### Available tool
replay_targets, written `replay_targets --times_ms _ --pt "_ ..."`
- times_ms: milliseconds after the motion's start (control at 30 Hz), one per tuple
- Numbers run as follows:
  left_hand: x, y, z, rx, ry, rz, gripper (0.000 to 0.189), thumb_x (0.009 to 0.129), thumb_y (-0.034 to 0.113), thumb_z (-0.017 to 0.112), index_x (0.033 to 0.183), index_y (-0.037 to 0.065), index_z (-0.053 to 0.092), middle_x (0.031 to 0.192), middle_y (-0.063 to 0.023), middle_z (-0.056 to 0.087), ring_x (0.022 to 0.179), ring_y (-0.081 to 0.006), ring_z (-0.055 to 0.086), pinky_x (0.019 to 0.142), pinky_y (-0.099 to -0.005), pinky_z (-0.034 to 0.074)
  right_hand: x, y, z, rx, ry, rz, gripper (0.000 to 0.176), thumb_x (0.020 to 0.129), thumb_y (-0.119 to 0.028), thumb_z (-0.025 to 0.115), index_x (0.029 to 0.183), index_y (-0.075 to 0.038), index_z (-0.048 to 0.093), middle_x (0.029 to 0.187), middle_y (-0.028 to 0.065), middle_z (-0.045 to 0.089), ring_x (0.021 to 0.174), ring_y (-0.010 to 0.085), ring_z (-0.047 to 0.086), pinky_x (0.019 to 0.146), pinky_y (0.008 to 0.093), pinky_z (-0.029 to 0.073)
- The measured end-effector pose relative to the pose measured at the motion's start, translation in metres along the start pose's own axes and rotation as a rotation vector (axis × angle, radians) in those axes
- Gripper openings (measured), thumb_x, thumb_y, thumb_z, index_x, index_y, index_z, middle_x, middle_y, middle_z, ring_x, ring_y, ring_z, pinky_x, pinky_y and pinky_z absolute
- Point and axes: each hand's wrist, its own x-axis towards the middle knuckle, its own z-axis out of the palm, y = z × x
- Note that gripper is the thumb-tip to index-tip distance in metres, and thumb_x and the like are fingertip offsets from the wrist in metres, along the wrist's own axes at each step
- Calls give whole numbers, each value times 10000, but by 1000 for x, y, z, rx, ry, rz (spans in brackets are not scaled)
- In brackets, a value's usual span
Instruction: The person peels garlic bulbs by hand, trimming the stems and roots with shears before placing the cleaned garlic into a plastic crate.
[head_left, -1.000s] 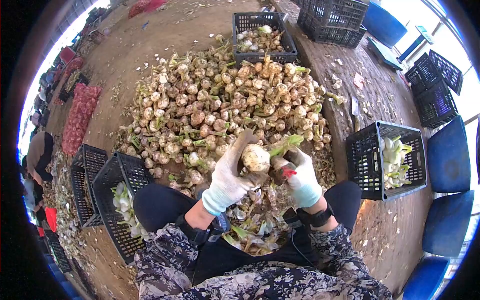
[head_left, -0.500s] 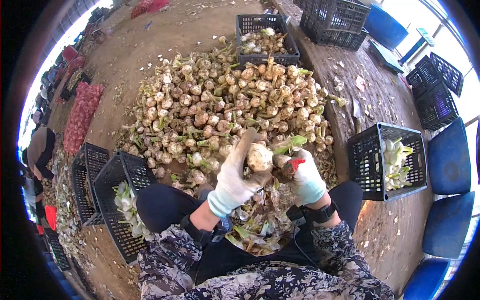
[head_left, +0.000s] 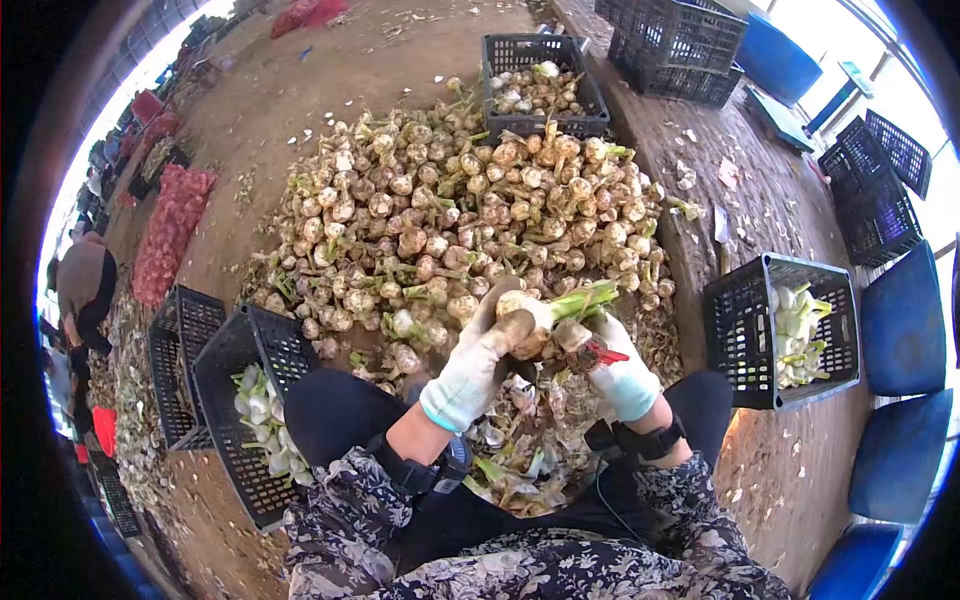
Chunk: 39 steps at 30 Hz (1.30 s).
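Note:
My left hand (head_left: 478, 362), in a pale glove with dirty fingertips, is closed round a garlic bulb (head_left: 527, 318) in the middle of the view. The bulb's green stem (head_left: 583, 300) points up to the right. Against the stem side, my right hand (head_left: 617, 370), gloved too, grips a small tool with a red part (head_left: 604, 353); its working end is hidden. Beyond both hands spreads a large heap of garlic bulbs (head_left: 400, 215). Peelings and leaves (head_left: 520, 470) lie between my knees.
Black crates with pale trimmed garlic stand at the left (head_left: 285, 345) and right (head_left: 740, 335). Another crate (head_left: 545, 125) is behind the heap. Red net sacks (head_left: 172, 235) and a bent-over person (head_left: 85, 285) are far left; blue chairs (head_left: 905, 335) line the right.
The bulb has tilted, its green stem now showing longer and pointing up to the right. My right hand has turned, and more of the red part shows.

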Motion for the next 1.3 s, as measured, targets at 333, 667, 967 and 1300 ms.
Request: replay_targets --times_ms 333,667,967,1300 --pt "2 4 7 66 -21 208 765 817 305 607 1369 -9 180 862 8 473 747 -67 438 715 -222 392 9 -2 12 75 209 83 255 802 -121 624 1018 -3 559 948 53 612 848 114 558 779 262 439" --pt "1 9 18 1099 166 472 911 635 163 737 1362 24 207 1277 -213 347 1069 -284 459 890 -372 401 10 7 7 488 358 135 152 799 -34 532 950 -34 549 853 26 600 713 96 542 618 215 443" --pt "7 5 -2 68 91 -6 550 856 263 561 1280 -25 363 1031 -70 567 893 -126 550 809 -260 443 11 13 -4 -437 100 -371 313 658 81 578 955 -15 572 897 88 562 794 194 563 729 255 440" --pt "-2 22 21 433 -8 41 606 693 -87 618 1257 -27 405 1091 -102 547 903 -137 557 792 -251 473 -1 -21 -19 -528 -30 -355 251 595 54 673 805 -19 556 896 95 570 819 211 565 722 272 449"
